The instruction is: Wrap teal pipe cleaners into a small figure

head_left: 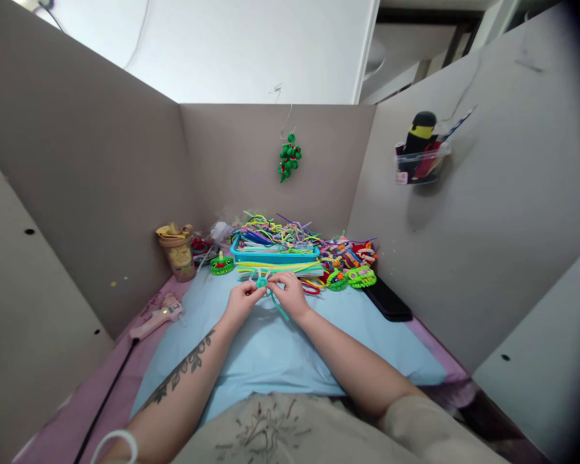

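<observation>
Between my two hands is a small teal and pale pink pipe-cleaner piece [261, 282], a round teal middle with short pale ends sticking out. My left hand [242, 300] pinches its left side between thumb and fingers. From the other side my right hand [290, 295] closes on it with the fingertips. A loose teal strand [279, 307] hangs down from the piece over the blue sheet. Just behind the hands lies a row of straight yellow, white and teal pipe cleaners [280, 269].
A blue basket [275, 256] heaped with pipe cleaners stands at the back. Green pipe-cleaner figures [361, 277] and a black phone-like slab [389, 299] lie right. At left are a pink glue gun [158, 319] with a black cord and a cup [178, 254]. Grey panels enclose three sides.
</observation>
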{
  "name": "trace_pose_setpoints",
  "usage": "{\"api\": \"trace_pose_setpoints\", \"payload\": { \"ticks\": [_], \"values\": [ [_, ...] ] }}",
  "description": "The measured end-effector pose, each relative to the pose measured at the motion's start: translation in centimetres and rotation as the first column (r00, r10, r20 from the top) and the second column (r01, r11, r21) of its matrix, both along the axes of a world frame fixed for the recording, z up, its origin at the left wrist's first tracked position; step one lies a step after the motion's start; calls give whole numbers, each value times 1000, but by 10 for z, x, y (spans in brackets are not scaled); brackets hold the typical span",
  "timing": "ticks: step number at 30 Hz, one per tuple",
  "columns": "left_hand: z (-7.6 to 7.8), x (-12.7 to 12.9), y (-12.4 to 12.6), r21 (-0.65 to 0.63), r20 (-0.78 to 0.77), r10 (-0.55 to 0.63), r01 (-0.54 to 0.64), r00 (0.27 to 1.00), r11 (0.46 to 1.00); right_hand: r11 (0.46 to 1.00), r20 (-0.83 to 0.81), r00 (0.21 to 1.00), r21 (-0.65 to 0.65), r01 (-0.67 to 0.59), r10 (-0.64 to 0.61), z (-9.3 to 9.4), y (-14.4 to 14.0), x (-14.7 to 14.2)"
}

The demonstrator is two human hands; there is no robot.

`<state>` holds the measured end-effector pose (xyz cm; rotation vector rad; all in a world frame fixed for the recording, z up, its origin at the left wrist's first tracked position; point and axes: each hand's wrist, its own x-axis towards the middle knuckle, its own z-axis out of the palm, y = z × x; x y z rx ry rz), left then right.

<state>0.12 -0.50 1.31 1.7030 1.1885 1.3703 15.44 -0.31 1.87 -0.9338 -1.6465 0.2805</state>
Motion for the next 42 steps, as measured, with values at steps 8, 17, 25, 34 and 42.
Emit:
{"api": "trace_pose_setpoints", "payload": {
  "ticks": [8, 17, 25, 34, 42],
  "values": [
    [-2, -1, 1, 28, -34, -27, 28, 999, 999, 997, 27, 999, -61, -43, 44, -1, 8, 2],
    [-2, -1, 2, 65, -79, -25, 30, 997, 997, 986, 11, 998, -154, -58, 60, -8, 17, 2],
    [0, -1, 1, 62, -89, -18, 24, 996, 998, 980, 34, 995, -175, -91, 98, -19, 25, 1],
    [-4, 1, 3, -56, 30, -9, 11, 1000, 998, 986, 48, 992, -131, -106, 113, -15, 25, 6],
    [-8, -4, 8, -181, 186, 43, -8, 982, 983, 996, 186, 978, -12, -92, 92, -10, 7, -1]
  ]
}}
